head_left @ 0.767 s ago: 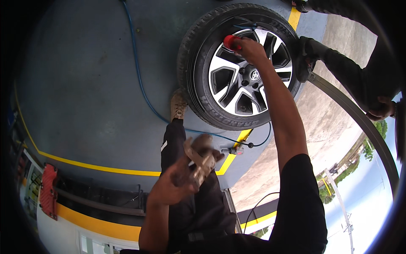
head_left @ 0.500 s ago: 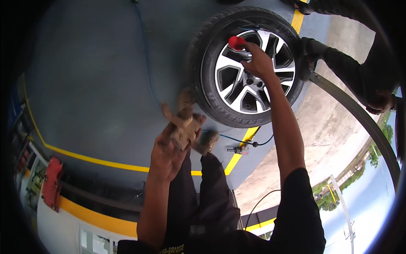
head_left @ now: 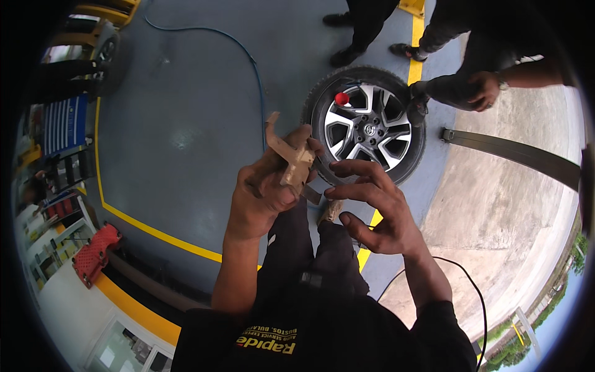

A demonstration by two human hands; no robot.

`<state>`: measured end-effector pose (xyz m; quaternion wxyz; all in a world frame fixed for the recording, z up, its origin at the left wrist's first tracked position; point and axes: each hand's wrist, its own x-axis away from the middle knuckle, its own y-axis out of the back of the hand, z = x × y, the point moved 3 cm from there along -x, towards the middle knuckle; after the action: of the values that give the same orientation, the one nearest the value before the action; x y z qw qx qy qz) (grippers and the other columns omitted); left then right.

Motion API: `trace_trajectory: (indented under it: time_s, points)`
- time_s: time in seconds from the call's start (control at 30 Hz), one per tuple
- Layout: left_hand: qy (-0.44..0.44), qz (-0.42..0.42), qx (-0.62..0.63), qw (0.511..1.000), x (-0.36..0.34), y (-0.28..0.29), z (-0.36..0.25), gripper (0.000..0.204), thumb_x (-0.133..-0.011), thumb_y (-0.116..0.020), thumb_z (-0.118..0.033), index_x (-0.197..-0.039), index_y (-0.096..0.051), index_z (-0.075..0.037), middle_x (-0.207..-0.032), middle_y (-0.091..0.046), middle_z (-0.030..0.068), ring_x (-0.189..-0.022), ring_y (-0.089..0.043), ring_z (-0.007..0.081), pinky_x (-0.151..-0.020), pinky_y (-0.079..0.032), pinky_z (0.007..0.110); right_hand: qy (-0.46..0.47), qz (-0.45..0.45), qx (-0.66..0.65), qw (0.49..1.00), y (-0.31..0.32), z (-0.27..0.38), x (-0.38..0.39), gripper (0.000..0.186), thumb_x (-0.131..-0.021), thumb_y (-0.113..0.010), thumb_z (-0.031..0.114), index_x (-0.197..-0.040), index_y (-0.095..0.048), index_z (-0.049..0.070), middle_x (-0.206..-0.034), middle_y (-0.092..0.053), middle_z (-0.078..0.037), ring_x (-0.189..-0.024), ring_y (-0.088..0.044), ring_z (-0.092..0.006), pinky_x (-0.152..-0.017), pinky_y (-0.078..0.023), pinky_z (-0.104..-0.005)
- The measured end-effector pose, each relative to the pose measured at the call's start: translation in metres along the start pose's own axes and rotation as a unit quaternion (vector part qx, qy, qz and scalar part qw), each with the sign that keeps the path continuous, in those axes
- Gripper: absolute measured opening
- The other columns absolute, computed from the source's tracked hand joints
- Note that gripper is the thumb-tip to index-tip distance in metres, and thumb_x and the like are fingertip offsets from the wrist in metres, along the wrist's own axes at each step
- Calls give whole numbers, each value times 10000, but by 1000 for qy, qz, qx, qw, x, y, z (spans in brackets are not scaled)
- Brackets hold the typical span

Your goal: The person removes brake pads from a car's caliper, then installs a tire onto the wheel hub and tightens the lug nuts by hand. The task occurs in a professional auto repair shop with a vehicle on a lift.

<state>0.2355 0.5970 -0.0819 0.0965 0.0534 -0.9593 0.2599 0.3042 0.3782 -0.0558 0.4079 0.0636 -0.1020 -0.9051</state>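
My left hand (head_left: 260, 193) is closed around a dusty tan metal bracket (head_left: 300, 162) with a bent arm sticking out at its upper left. Part of the bracket is hidden by my fingers and thumb. Just to the right, my right hand (head_left: 378, 208) is open and holds nothing, its fingers spread and curved toward the bracket. Beyond both hands, a wheel (head_left: 347, 149) with a black tyre and a silver-and-black rim lies flat on the floor. A small red cup (head_left: 341, 98) rests on the far left part of the rim.
A blue hose (head_left: 257, 74) curves over the grey floor (head_left: 180, 155) with yellow lines. People stand beyond the wheel, one person's hand (head_left: 484, 91) showing at right. A metal beam (head_left: 508, 150) lies at the right, a red creeper board (head_left: 96, 255) at lower left.
My right hand has let go of the red cup, leaving it on the wheel, and has come back beside the bracket. The view has shifted, showing more people and floor.
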Motion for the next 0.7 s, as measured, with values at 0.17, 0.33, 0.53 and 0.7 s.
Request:
trace_trajectory:
  time_s: [0.17, 0.33, 0.53, 0.7]
  points:
    - [-62, 45, -51, 996, 75, -99, -75, 960, -832, -928, -462, -1506, -554, 110, -1516, -577, 220, -1410, -582, 342, -1049, -597, 351, 64, -25, 27, 997, 7, 112, 76, 490, -826, -767, 16, -1302, -752, 133, -1461, -593, -167, -1303, -666, -356, -1035, -569, -469]
    - [-135, 96, -71, 984, 143, -169, -111, 873, -855, -915, -385, -1478, -578, 125, -1532, -577, 204, -1404, -587, 344, -1043, -604, 354, 93, -47, 56, 993, 4, 182, 144, 459, -829, -769, 26, -1274, -756, 135, -1430, -613, -149, -1219, -698, -337, -993, -586, -449]
    - [-157, 160, -112, 968, 201, -217, -128, 842, -879, -892, -367, -1482, -576, 129, -1516, -588, 203, -1388, -594, 343, -1011, -602, 349, 167, -81, 117, 976, 2, 240, 208, 395, -811, -749, -18, -1187, -776, 101, -1413, -613, -140, -1166, -705, -300, -953, -596, -424]
    - [-181, 224, -74, 955, 230, -241, -132, 730, -927, -881, -209, -1522, -571, 79, -1472, -625, 160, -1370, -599, 221, -1129, -499, 345, 184, -99, 76, 975, -3, 260, 243, 374, -806, -733, -34, -1158, -783, 82, -1404, -619, -129, -1158, -701, -286, -961, -591, -417]
